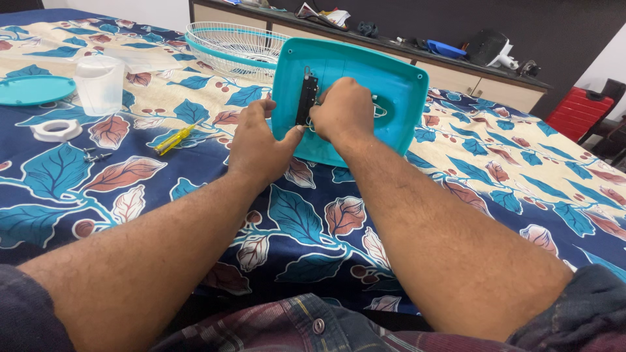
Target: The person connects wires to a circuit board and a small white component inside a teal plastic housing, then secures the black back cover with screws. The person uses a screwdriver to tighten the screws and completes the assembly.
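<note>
A teal plastic fan base [385, 78] stands tilted on its edge on the leaf-patterned bedsheet [300, 221], its hollow underside facing me. A black switch block [306, 98] sits inside it with thin wires beside it. My left hand [257, 140] grips the base's lower left edge, thumb pressed near the black block. My right hand [344, 111] is curled inside the base, fingers closed on the wires next to the block; the fingertips are hidden.
A yellow screwdriver [173, 138] and a few small screws [91, 155] lie left of my hands. Farther left are a clear plastic cup [99, 83], a teal round cover [32, 89] and a white ring [57, 130]. A white wire fan grille [231, 44] lies behind. A cluttered sideboard [450, 68] runs along the back.
</note>
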